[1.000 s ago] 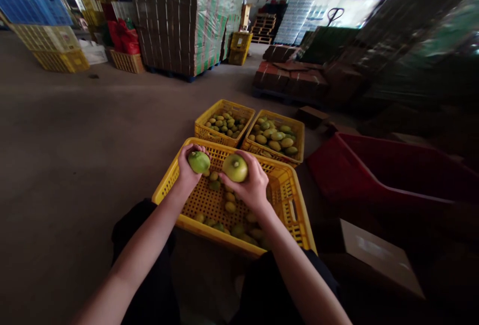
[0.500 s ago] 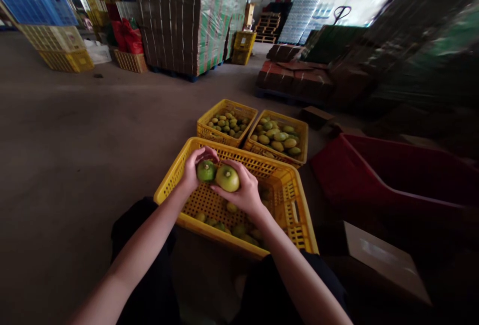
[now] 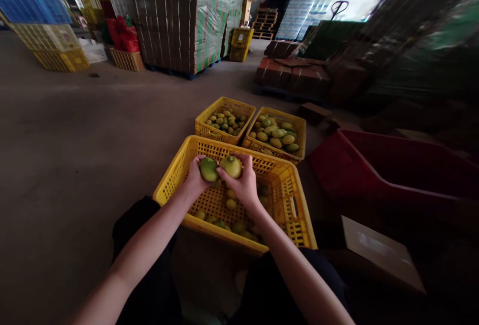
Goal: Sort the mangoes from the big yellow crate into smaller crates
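My left hand point(image 3: 195, 176) is closed around a green lemon point(image 3: 209, 170). In my right hand point(image 3: 246, 181) is a paler, yellow-green lemon point(image 3: 231, 166), its stem end facing up. The two fruits are held side by side, close together, above a large yellow plastic crate point(image 3: 299, 193) with slotted walls. Inside the crate, several loose lemons point(image 3: 231, 205) lie on the perforated floor, mostly along the near side. My forearms hide part of the crate's contents.
Beyond the large crate stand two smaller yellow crates point(image 3: 249, 141) filled with green and yellow lemons. A red bin point(image 3: 337, 165) and a cardboard box point(image 3: 381, 250) are on the right. Wrapped pallet stacks point(image 3: 164, 21) rise behind, with more crates point(image 3: 62, 60) at the far left.
Both lemons have tilted in my hands and risen slightly. My right hand has turned, with its fingers more upright around the paler lemon. The view has shifted slightly.
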`<state>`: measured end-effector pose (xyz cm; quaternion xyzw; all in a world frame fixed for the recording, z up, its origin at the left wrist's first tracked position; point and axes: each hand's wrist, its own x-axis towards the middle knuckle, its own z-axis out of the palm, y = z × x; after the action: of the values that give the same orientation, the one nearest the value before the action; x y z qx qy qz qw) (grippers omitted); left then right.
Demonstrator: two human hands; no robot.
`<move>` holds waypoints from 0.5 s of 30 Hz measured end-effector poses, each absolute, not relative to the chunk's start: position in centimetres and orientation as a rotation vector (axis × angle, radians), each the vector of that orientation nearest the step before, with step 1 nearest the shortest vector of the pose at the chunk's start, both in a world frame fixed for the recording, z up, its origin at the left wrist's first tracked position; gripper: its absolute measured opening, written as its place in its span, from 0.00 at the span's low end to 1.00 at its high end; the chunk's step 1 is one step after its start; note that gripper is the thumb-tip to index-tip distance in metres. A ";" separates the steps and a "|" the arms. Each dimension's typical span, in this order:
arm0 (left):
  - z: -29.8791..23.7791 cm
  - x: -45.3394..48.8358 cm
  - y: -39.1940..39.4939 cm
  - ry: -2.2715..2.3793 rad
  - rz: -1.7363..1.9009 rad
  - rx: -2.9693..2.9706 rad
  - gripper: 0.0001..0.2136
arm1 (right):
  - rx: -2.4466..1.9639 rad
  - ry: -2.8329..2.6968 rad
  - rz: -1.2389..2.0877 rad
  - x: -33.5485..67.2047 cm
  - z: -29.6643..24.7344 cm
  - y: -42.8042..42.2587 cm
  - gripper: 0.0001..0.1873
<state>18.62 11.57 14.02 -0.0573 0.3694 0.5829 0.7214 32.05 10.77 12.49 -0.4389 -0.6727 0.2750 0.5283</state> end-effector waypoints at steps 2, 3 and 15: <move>14.1 18.8 11.5 0.848 1.312 -0.136 0.10 | -1.192 -1.479 0.722 31.8 12.4 11.2 0.24; 14.1 18.8 11.6 0.856 1.320 -0.126 0.09 | -1.232 -1.405 0.794 31.8 12.4 11.3 0.24; 13.7 18.6 11.9 0.704 1.176 -0.125 0.08 | -1.210 -0.255 1.758 32.3 14.4 12.8 0.06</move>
<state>18.62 11.88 13.66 -0.0575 0.3250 0.5426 0.7724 32.27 12.85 14.45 -0.4950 -0.1043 0.7195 0.4759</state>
